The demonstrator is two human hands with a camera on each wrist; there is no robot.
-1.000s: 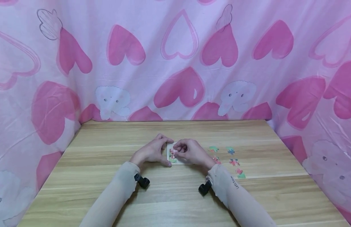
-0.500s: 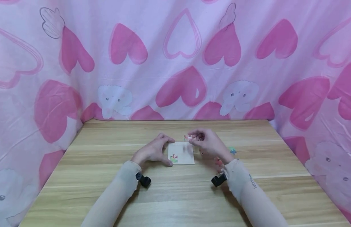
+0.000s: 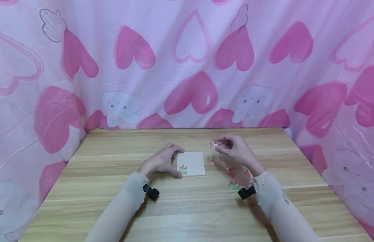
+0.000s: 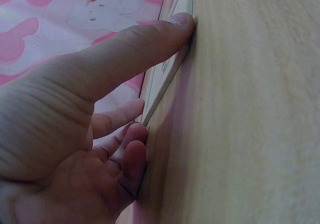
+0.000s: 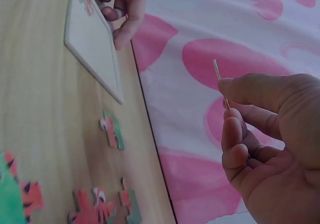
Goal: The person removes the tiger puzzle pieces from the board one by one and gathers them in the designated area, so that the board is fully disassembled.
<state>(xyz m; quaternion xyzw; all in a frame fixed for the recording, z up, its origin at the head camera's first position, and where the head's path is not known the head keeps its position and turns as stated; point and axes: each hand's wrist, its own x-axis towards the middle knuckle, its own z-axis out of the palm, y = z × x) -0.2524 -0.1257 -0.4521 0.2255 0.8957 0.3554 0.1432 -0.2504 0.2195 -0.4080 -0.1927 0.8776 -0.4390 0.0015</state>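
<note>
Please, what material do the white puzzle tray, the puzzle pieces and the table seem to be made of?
The puzzle tray looks like thin white cardboard, matte, with a raised rim; the right wrist view shows its flat edge. The loose puzzle pieces seem to be printed card, flat and very thin; the one the right hand pinches shows edge-on. The table looks like wood-grain laminate, though it could be real wood.

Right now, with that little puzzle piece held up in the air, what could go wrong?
The right hand pinches the puzzle piece by its thin edges above the table, so it might slip and drop among the loose pieces. The left hand only touches the tray along one side, so pressing a piece in could possibly nudge the tray. The sleeve hangs near the loose pieces and may brush them.
</note>
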